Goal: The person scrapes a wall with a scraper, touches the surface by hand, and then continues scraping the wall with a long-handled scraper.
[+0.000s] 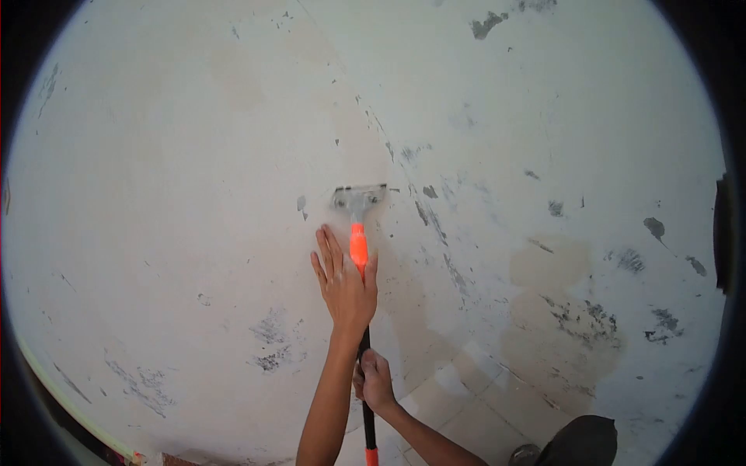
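A scraper (358, 200) with a wide grey metal head rests against the pale, patchy wall (194, 155). Its neck is orange and its long handle black, with another orange part at the bottom edge. Beside the orange neck, my left hand (346, 283) lies with its fingers stretched up along the wall and its thumb apart, the palm side hidden over the handle. Lower down, my right hand (375, 382) is wrapped round the black handle.
Dark scuffs and chipped spots (587, 318) mark the wall, mostly on the right. Pale floor tiles (474, 412) show at the bottom, near a dark shape (581, 443) at the lower right. Brownish debris (183, 459) lies along the bottom left.
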